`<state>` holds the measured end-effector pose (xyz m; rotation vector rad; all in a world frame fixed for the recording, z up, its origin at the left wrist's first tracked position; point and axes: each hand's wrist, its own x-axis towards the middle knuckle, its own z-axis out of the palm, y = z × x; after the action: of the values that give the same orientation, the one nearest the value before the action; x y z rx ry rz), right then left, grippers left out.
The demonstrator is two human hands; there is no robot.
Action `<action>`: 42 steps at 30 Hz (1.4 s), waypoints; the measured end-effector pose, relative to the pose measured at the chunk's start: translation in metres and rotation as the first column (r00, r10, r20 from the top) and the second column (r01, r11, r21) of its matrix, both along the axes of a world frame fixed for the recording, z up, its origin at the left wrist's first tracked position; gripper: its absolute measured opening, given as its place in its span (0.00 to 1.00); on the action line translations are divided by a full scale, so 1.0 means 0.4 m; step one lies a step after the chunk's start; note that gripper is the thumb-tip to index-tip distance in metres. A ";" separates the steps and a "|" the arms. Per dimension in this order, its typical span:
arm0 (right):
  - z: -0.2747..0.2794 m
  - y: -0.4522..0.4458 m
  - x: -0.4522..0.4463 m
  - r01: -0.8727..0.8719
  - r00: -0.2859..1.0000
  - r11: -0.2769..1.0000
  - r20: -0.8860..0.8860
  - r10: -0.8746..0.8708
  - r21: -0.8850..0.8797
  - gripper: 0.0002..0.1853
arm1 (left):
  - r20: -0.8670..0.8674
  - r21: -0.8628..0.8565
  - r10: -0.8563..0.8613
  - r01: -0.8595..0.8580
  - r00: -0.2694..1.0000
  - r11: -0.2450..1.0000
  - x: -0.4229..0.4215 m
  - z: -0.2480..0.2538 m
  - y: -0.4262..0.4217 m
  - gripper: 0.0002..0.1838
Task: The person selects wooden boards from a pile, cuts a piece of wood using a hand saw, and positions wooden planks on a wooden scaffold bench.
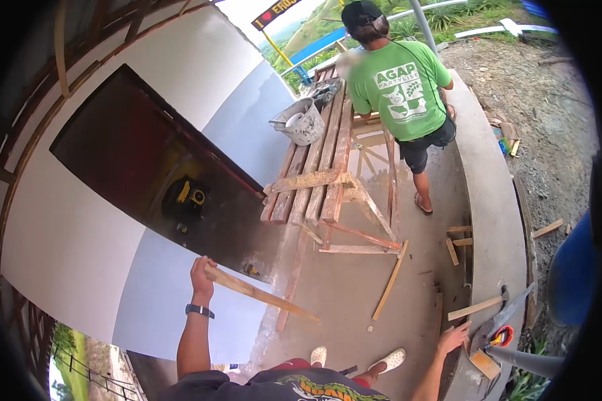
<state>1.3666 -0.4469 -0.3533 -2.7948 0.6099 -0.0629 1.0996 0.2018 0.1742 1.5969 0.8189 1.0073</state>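
My left hand (pixel 202 275), with a dark band on the wrist, is closed round one end of a wooden strip (pixel 261 293). The strip slants down to the right over the floor. Low at the right, my right hand (pixel 453 338) is by the concrete ledge with fingers stretched out and nothing seen in them. Close to it lie a hammer (pixel 475 309) with a wooden handle, a handsaw (pixel 513 312) with a red-orange handle, and a short wood offcut (pixel 485 365). Whether the fingertips touch the ledge, I cannot tell.
A slatted wooden trestle (pixel 331 167) bears a mortar-stained bucket (pixel 304 123). Behind it stands a person in a green shirt (pixel 403 90). A long wood strip (pixel 390 281) and several offcuts (pixel 453 252) lie on the floor. A dark doorway (pixel 154 144) opens at left.
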 end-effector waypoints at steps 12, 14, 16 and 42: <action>1.064 0.951 -0.317 -0.564 0.561 -0.092 0.462 0.687 0.821 0.21 | 0.416 -0.300 -0.280 0.422 0.865 0.856 0.083 -0.049 -0.040 0.30; 1.161 1.073 -0.334 -0.526 0.517 -0.222 0.515 0.684 0.821 0.22 | 0.474 -0.327 -0.302 0.484 0.827 0.812 0.068 -0.060 -0.013 0.30; 1.234 1.191 -0.342 -0.524 0.505 -0.247 0.531 0.681 0.815 0.22 | 0.507 -0.295 -0.360 0.550 0.783 0.782 0.056 -0.050 0.005 0.31; 1.365 1.425 -0.329 -0.853 0.288 -0.042 0.536 0.794 0.521 0.10 | -0.251 0.053 -0.504 0.532 0.826 0.845 -0.065 -0.321 0.134 0.41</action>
<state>1.2348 0.1230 0.1925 -1.7725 -1.0254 0.2868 1.0738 0.2552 0.0460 1.9259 0.4265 0.4886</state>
